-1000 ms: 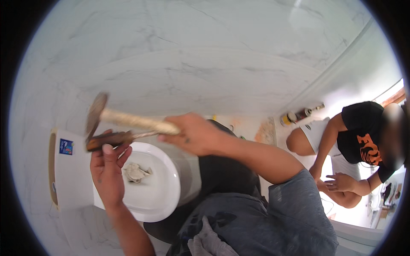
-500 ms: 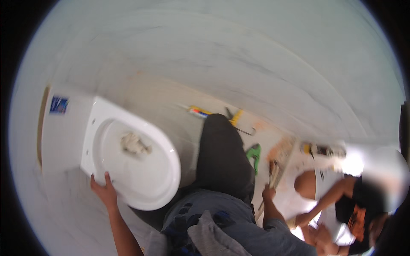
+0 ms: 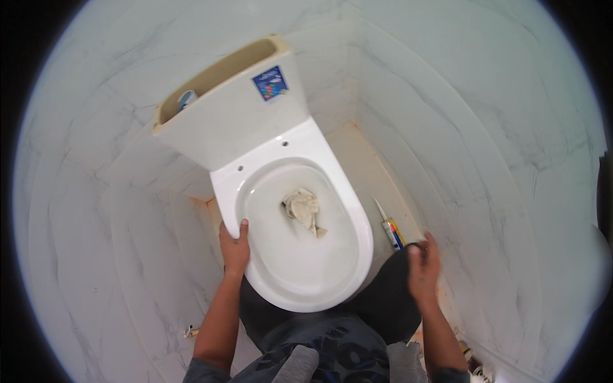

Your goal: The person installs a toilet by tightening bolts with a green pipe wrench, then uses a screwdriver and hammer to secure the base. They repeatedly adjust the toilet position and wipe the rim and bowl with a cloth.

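A white toilet (image 3: pixel 352 225) without a seat stands in front of me, its bowl reaching in between my knees. My left hand (image 3: pixel 235 249) is closed on the left rim, thumb on top and fingers down the outer side. Inside the bowl lies a crumpled off-white cloth or paper (image 3: pixel 302 207) over the drain. Beside my right knee, my right hand (image 3: pixel 424 271) hangs with thumb and fingers apart, nothing seen in it. Closest to it on the floor is a sealant tube (image 3: pixel 392 231) with a long pale nozzle.
The toilet's tank (image 3: pixel 236 115) is lidless, with a blue-and-white part (image 3: pixel 187 99) inside and a blue sticker (image 3: pixel 270 83) on its front. Marbled walls (image 3: pixel 485 159) close in on both sides. A small fitting (image 3: pixel 190 331) lies at lower left.
The view has swung left to face the toilet, so the other person and the green tool have left it. My right hand has come from low on the right to my right knee.
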Motion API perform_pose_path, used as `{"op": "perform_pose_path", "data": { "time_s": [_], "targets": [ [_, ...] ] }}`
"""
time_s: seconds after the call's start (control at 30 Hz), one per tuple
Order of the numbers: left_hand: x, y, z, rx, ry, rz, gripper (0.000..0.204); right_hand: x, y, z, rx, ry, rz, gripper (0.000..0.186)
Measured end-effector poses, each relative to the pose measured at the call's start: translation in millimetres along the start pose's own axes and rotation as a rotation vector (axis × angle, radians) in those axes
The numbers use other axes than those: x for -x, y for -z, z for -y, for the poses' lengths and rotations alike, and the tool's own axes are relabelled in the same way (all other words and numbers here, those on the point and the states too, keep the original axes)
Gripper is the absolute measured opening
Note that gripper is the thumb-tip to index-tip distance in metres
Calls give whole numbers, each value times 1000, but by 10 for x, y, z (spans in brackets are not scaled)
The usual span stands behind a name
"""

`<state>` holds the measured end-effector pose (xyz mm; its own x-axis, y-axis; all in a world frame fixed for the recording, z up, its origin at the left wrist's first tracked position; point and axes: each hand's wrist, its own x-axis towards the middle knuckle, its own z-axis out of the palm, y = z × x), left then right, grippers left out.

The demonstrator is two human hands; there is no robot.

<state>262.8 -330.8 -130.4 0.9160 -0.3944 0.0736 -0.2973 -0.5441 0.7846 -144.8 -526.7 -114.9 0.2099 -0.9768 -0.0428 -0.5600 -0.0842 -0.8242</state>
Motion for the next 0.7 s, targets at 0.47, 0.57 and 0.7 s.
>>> {"op": "perform_pose_path", "data": {
  "time_s": [0.47, 0.57, 0.7],
  "targets": [
    [-11, 68, -135, 105, 158, 50, 65, -228, -1145, 760, 228, 125, 146, 81],
    [-41, 96, -156, 107, 142, 74, 65, -217, -1167, 779, 291, 182, 130, 83],
    [-18, 94, -197, 139, 94, 50, 65, -215, -1094, 780, 194, 82, 156, 84]
  ]
}}
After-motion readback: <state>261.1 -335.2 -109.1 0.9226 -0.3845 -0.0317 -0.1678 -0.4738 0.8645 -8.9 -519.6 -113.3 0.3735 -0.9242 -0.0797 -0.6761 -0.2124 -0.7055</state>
